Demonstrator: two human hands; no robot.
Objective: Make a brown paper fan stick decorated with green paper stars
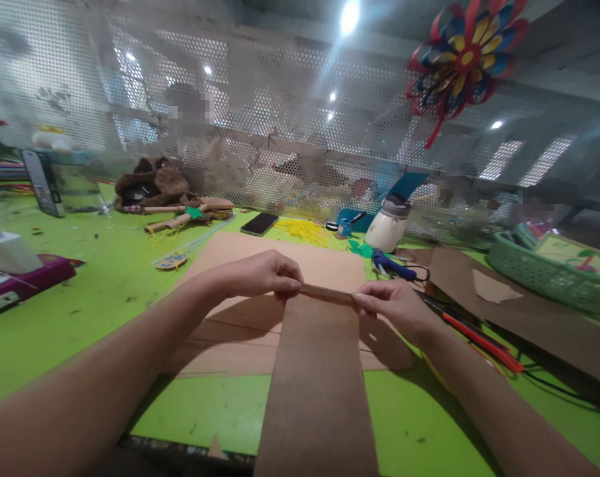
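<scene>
Between my hands is a long brown cardboard strip [320, 384] that runs from the far edge down past the bottom of the view. My left hand [275, 273] pinches its far left corner, thumb and fingers closed. At the far right corner, my right hand [392, 301] pinches the strip the same way. The far edge seems folded into a narrow flap. Beneath, a larger sheet of light brown cardboard [230, 338] lies on the green table [205, 411], with scored lines across it.
A blue-handled tool [394, 266] and a red-handled tool [483, 342] lie to the right, beside more cardboard [548, 324] and a green basket [558, 271]. Behind are a phone [259, 224], yellow paper shreds [302, 230] and a white jar [387, 225]. A purple power strip [36, 275] sits left.
</scene>
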